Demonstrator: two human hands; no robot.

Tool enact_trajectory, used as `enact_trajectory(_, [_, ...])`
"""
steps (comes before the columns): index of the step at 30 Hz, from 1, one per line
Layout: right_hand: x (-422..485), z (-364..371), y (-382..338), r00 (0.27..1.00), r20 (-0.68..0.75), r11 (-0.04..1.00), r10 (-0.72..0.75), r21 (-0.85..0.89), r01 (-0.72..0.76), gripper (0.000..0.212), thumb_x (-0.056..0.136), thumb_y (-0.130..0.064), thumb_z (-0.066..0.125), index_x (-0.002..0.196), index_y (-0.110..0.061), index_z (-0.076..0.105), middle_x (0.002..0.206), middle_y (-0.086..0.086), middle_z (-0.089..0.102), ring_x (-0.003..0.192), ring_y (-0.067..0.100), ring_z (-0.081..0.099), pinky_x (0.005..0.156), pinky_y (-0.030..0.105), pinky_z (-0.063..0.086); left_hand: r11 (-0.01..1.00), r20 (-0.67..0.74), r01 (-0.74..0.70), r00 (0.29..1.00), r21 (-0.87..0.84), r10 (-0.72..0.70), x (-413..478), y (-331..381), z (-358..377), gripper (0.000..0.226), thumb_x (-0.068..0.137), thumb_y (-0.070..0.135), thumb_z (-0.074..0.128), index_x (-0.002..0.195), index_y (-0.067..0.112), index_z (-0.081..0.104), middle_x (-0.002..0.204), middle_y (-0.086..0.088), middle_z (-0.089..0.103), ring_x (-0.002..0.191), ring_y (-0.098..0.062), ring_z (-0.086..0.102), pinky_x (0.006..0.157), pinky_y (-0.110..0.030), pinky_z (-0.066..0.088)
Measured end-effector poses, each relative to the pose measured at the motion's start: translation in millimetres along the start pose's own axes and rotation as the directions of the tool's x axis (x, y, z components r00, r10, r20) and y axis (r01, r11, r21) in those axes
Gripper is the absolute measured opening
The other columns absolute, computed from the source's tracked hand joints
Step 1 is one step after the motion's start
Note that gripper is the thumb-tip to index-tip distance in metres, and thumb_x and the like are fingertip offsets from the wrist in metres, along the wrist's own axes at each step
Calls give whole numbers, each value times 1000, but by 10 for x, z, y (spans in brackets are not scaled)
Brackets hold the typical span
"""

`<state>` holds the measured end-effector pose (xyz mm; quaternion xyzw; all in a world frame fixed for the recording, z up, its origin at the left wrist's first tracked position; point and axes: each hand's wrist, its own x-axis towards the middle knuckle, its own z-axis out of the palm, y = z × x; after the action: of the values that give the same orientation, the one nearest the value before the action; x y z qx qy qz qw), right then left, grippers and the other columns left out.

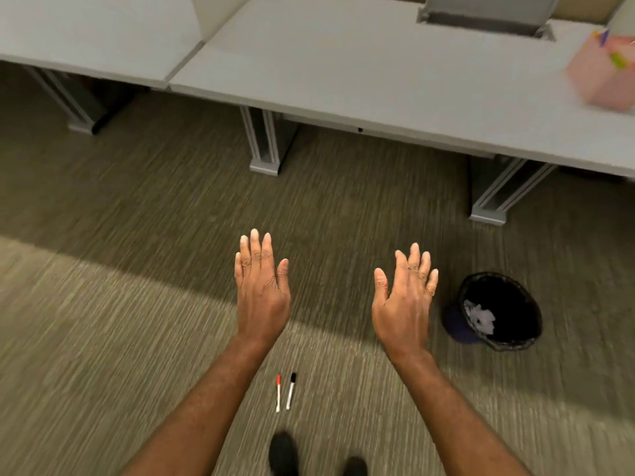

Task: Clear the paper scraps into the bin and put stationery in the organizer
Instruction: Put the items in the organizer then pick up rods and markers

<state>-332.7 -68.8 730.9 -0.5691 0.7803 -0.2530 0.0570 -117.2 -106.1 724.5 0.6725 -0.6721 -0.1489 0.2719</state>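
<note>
My left hand [262,290] and my right hand [405,300] are held out flat over the carpet, fingers spread, both holding nothing. Between my forearms two white markers lie side by side on the floor, one with a red cap [278,393], one with a black cap [291,390]. A black bin [500,312] stands on the floor just right of my right hand, with white paper scraps [479,317] inside. A pink organizer [606,72] with coloured pens in it sits on the grey desk [343,73] at the far right.
Grey desk legs [264,142] stand on the carpet ahead, another [498,194] behind the bin. A grey cable tray [484,15] is set in the desk's back. My shoes [283,453] show at the bottom edge.
</note>
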Motion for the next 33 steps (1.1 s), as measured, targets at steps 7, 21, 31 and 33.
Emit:
enact_trajectory(7, [-549,553,181,994,111,1000,-15,17,14,52,104,-38,39,146,-8,38,163,12,19,153,27,5,124,51,8,990,10,117,993,76,-118,-644,-627,173,55,108,33,29,159,14,16,169,-2,2,155,-13,-12,127,-45,3])
enact_trajectory(21, [-2135,2675,322,936,352,998,30,-54,-12,58,104,-44,24,153,-13,24,166,5,6,153,19,-6,124,50,6,974,193,147,964,173,-180,-1633,-2889,1130,56,108,37,25,159,17,11,169,-2,0,154,-12,-11,126,-42,2])
enact_trajectory(31, [-2945,4400,608,873,446,980,200,-113,-166,57,104,-41,29,154,-16,23,164,4,18,153,20,8,125,47,10,949,314,244,901,201,-298,-2089,-4428,2227,56,107,35,28,158,19,12,167,1,4,154,-12,-10,127,-40,3])
enact_trajectory(33, [-3089,4852,754,854,466,973,232,-121,-199,53,103,-38,37,150,-16,31,157,5,37,147,22,29,123,47,18,936,347,257,878,240,-330,-2236,-4763,2578,55,106,34,30,157,16,19,166,-3,13,154,-16,-1,127,-40,5])
